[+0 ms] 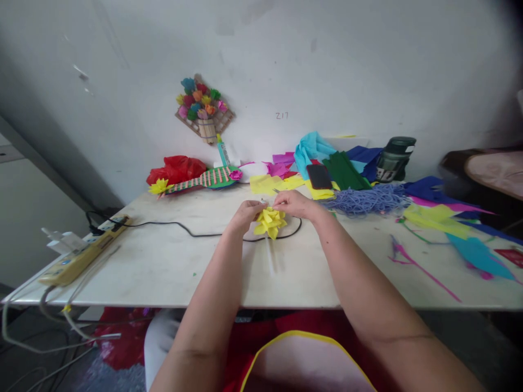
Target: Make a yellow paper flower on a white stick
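Observation:
A yellow paper flower [270, 222] with layered pointed petals is between my two hands above the table. My left hand [246, 214] is closed, pinching the flower's left rim. At its upper right rim, my right hand [296, 204] has its fingertips pressed together on a petal. A thin dark pointed tip [277, 191] shows just beyond the right fingers; what it belongs to is hidden. Below the flower, a pale translucent rod [270, 256] points toward me, its far end covered by the petals. A black cord [196, 234] loops around behind the flower.
On the left lies a power strip [85, 253]. A guitar-shaped craft [204, 181] and red plastic bag [175, 170] sit behind. Purple-blue strings [365, 200], a phone [319, 177], coloured paper [347, 170] and a dark bottle [394, 159] crowd the back right. A pink stem [429, 275] lies right.

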{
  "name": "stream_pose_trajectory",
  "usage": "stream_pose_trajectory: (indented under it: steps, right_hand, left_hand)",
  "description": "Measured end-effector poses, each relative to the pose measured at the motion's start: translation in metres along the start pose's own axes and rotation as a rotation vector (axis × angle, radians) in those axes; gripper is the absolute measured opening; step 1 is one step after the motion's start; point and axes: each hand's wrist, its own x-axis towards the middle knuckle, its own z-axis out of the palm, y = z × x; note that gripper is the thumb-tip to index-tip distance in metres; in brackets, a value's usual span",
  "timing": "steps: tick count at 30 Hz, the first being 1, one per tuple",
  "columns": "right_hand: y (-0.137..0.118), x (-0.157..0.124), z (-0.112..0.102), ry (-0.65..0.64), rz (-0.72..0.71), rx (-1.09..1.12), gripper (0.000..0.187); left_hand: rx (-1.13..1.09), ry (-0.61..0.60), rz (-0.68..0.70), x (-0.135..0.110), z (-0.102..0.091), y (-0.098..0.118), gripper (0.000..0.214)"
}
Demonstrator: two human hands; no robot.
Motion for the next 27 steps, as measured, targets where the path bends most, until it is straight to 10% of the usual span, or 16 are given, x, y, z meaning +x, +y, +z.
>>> stream_pose_trajectory:
  steps: [15,27]
  right_hand:
    - [-0.004,0.0,-0.001,0.1,-0.019,-0.119,0.019]
    - [-0.019,-0.004,-0.004,0.131,0.026,-0.337,0.021]
  left_hand:
    - [-0.197,0.03,-0.201,0.004,0.003,0.0,0.026]
    - [-0.19,0.006,-0.079,0.0,0.004,-0.001,0.031]
